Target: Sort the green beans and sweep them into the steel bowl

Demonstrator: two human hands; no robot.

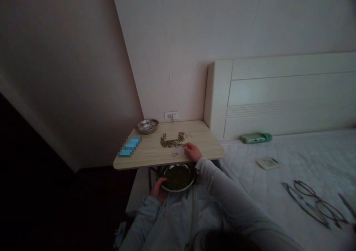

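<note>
Small green-brown bits (170,143) lie scattered in a U shape on the pale wooden table (155,161). My right hand (192,152) is over the table near its front edge, fingertips pinched together beside the bits and a small clear, wispy thing (177,152). What the fingertips hold, if anything, is too small to name. Below the table edge, a metal bowl (182,189) filled with dark green bits rests at my lap. My left hand (160,191) grips the bowl's left rim, thumb over the edge.
An empty-looking metal bowl (147,126) stands at the table's back left, with a blurred-out blue item (129,147) before it. A wall socket (171,115) is behind. On the bed (239,162) at right lie a green bottle-like object (255,138), a pale box (269,163) and glasses (317,199).
</note>
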